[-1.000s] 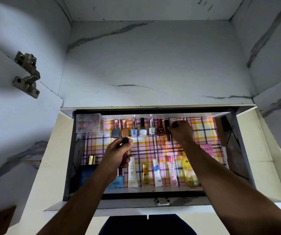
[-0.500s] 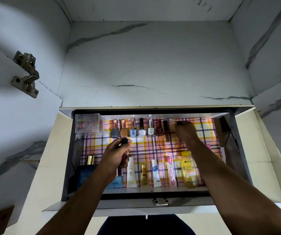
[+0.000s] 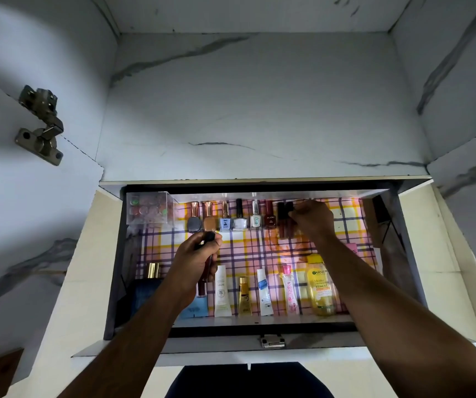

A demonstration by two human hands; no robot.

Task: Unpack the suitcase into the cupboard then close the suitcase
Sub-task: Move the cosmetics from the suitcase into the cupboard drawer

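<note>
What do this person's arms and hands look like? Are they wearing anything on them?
Both forearms are bare, with no sleeves in view. The left hand and right hand show no gloves, watch or bracelets. Any rings cannot be made out in the dim light.

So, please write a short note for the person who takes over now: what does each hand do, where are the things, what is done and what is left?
Left hand: grips a dark tube with a black cap, not yet placed.
Right hand: pinches a dark lip tube at the right end of the back row of nail polish bottles.
Done: back row and front row of tubes and bottles stand on the checked liner.
Left: release the right tube, place the left one, then see to the suitcase, which is out of view.
</note>
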